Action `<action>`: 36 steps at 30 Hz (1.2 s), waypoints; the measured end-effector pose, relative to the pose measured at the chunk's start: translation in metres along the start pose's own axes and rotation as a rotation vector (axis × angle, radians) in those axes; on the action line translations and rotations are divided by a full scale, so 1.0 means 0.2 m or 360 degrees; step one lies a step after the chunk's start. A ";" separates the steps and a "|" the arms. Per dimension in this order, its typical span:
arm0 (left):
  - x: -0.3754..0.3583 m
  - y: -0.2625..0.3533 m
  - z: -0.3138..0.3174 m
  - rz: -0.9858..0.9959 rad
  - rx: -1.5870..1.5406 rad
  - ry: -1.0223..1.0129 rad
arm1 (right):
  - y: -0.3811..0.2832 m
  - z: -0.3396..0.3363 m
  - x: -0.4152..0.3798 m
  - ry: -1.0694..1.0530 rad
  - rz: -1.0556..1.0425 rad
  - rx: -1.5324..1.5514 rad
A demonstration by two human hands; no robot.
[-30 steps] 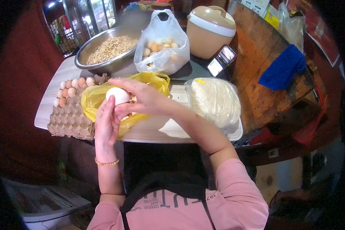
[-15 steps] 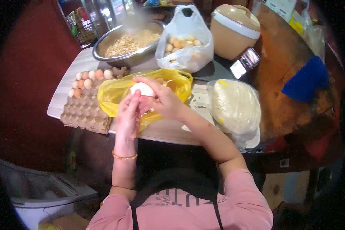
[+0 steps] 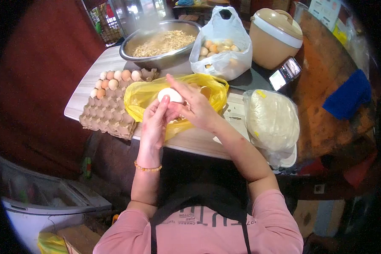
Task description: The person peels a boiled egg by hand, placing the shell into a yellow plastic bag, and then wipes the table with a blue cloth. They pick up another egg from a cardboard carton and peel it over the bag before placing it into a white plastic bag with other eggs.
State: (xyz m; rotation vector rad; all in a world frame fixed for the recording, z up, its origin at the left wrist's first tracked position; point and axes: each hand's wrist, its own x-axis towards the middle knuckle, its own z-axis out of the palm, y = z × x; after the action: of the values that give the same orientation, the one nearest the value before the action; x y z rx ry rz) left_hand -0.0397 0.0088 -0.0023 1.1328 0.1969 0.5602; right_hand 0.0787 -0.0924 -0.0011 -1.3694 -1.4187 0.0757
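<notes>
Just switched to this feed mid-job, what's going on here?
A person holds a white egg in both hands, left hand below and right hand over it, above an open yellow bag on the table. To the left lies a cardboard egg tray with a few eggs at its far end. Behind stand a metal bowl of pale shreds, a white bag of eggs and a beige lidded pot.

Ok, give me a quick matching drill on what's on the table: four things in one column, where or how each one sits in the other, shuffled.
1 white egg
2 yellow bag
3 egg tray
4 metal bowl

a full of pale shreds
b held between both hands
c mostly empty, eggs at far end
d lying open under the hands

Pairs: 1-b, 2-d, 3-c, 4-a
</notes>
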 end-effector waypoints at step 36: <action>0.09 0.01 -0.02 -0.0100 0.0026 -0.0021 | 0.06 -0.01 0.01 0.0658 -0.0395 -0.0453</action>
State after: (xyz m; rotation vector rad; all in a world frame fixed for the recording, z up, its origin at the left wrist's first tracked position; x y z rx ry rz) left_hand -0.0265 0.0219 0.0002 1.1422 0.2253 0.4960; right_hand 0.0875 -0.0880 -0.0066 -1.3282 -1.2632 -0.5601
